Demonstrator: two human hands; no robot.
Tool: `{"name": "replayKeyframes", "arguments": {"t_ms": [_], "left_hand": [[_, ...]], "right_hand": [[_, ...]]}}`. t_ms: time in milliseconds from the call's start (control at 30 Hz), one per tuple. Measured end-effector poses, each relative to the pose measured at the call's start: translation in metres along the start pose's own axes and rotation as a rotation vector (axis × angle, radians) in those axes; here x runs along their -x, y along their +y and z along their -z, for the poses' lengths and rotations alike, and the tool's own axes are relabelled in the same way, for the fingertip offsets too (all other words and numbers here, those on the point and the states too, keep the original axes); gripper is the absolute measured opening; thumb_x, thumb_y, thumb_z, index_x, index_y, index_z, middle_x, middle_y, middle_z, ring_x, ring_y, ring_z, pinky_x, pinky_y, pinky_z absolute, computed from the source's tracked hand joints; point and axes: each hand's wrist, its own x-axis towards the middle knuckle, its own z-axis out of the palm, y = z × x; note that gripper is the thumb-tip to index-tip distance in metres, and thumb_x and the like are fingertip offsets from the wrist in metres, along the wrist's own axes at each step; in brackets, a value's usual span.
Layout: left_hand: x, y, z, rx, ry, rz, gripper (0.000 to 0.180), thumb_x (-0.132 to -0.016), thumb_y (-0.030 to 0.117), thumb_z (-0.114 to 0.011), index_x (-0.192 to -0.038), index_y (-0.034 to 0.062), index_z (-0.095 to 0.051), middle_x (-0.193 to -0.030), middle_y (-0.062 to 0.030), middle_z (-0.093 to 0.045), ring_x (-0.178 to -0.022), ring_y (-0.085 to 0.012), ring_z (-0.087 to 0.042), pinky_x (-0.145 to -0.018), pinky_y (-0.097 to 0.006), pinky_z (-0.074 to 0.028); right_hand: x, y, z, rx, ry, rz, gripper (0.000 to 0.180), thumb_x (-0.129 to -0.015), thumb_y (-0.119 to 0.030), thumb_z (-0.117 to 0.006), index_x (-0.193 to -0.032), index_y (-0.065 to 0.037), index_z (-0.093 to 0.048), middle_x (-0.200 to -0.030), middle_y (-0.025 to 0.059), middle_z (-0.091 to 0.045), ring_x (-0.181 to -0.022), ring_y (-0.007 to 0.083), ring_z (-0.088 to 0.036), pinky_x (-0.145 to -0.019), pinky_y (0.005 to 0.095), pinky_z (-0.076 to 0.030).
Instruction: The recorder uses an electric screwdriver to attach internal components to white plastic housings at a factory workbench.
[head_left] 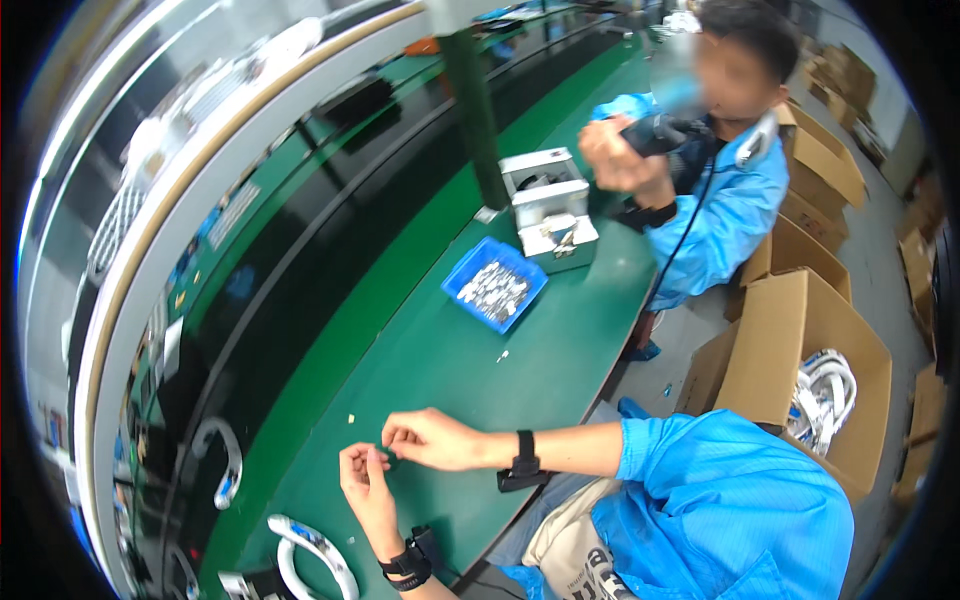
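Over the green tabletop, my left hand (368, 492) and my right hand (436, 441) are close together, fingertips nearly meeting. Both have bent fingers drawn in to a pinch. Whatever is between them, if anything, is too small to make out. A black strap with a small box sits on each wrist. Below my left hand lies a white U-shaped device (318, 548) with a blue patch on one arm. Beyond my right hand stands a blue bin (457, 284) full of small silvery and white pieces.
A grey-and-white box fixture (553, 215) stands behind the bin, under a post (470, 110). A co-worker in a blue jacket (722, 215) holds a black tool (665, 133). Another white curved device (230, 465) lies on the dark belt. Cardboard boxes (755, 345) line the right side.
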Motion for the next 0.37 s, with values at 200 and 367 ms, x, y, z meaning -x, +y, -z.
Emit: {"name": "replayKeyframes", "arguments": {"t_ms": [200, 367], "left_hand": [[0.003, -0.023, 0.000, 0.048, 0.018, 0.034, 0.012, -0.109, 0.013, -0.057, -0.101, 0.0033, -0.059, -0.079, -0.0001, -0.056, -0.070, -0.0077, -0.049, -0.064, -0.024, -0.040], [-0.001, -0.032, -0.002, 0.092, -0.083, 0.066, 0.015, -0.110, 0.014, -0.057, -0.099, 0.0032, -0.058, -0.081, -0.0021, -0.057, -0.071, -0.0081, -0.050, -0.065, -0.024, -0.040]], "right_hand": [[0.014, 0.024, -0.002, -0.067, -0.007, -0.014, 0.005, -0.098, -0.001, -0.063, -0.101, 0.003, -0.066, -0.081, 0.0079, -0.070, -0.075, 0.0131, -0.064, -0.068, 0.0323, -0.052], [0.014, 0.019, 0.001, -0.069, -0.047, -0.067, 0.010, -0.103, -0.007, -0.064, -0.106, 0.001, -0.067, -0.085, 0.0052, -0.070, -0.078, 0.0117, -0.062, -0.072, 0.0315, -0.052]]}}
